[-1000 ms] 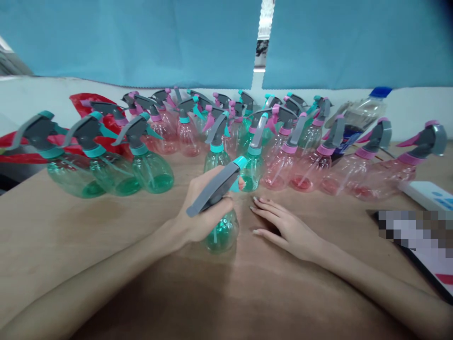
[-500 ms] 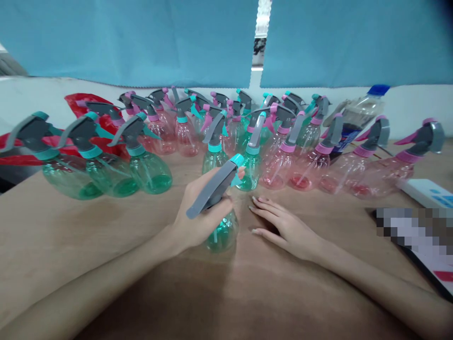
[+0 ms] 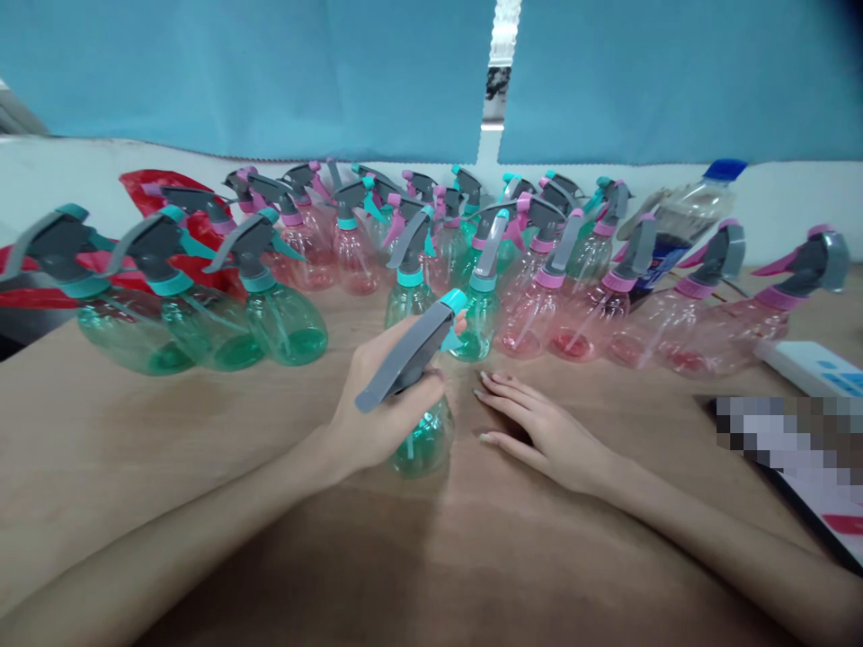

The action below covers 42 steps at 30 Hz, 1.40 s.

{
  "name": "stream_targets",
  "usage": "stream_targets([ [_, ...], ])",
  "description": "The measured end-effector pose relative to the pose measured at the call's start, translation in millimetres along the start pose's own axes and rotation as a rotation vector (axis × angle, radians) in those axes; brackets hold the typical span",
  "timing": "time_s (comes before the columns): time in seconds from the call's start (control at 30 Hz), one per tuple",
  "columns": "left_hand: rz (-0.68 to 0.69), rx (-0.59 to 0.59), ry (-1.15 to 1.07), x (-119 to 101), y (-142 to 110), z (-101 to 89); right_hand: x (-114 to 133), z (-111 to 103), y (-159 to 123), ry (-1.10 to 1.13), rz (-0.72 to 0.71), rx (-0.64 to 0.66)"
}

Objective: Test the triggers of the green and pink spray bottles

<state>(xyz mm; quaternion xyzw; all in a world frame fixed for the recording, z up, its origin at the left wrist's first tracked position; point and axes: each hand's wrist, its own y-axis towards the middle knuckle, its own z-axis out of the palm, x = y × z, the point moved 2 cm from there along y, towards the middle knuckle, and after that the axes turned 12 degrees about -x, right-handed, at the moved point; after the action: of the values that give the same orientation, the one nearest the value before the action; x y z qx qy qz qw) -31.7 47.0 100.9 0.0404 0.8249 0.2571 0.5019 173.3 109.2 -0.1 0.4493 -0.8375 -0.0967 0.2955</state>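
Observation:
My left hand (image 3: 378, 395) is wrapped round the neck of a green spray bottle (image 3: 426, 440) with a grey and turquoise trigger head. The bottle stands on the table, its nozzle pointing away from me to the right, and the fingers at the trigger are partly hidden. Flat on the wood to the right of it lies my right hand (image 3: 549, 431), fingers stretched out and holding nothing. Just beyond both hands are another green spray bottle (image 3: 475, 332) and a pink spray bottle (image 3: 529, 314).
Three green spray bottles (image 3: 287, 323) stand at the left before a red plastic bag (image 3: 168, 193). Several more pink and green ones fill the back. On the right are a large blue-capped bottle (image 3: 694, 211), a white box (image 3: 815, 364) and a blurred-out flat object (image 3: 802, 476).
Both hands and the held spray bottle stay in place. Only the camera view has shifted very slightly.

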Motion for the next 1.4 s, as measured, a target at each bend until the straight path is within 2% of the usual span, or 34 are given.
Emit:
stream_targets([
  [0.4,-0.019,0.002,0.015,-3.4,1.3,0.4,-0.4,0.3,-0.3,0.008,0.006,-0.013],
  [0.73,-0.023,0.074,0.013,-11.3,7.2,-2.7,0.3,-0.1,0.1,0.002,0.002,-0.002],
  [0.97,0.015,0.048,0.037,-11.5,7.8,-2.2,-0.5,0.4,-0.2,-0.009,0.000,0.002],
  [1.13,0.082,0.034,-0.029,-10.6,11.2,-0.5,-0.3,0.3,-0.1,-0.011,-0.002,-0.005],
  [1.4,0.028,0.038,-0.079,-7.4,9.8,1.1,-1.3,1.7,-1.0,-0.039,-0.017,0.005],
])
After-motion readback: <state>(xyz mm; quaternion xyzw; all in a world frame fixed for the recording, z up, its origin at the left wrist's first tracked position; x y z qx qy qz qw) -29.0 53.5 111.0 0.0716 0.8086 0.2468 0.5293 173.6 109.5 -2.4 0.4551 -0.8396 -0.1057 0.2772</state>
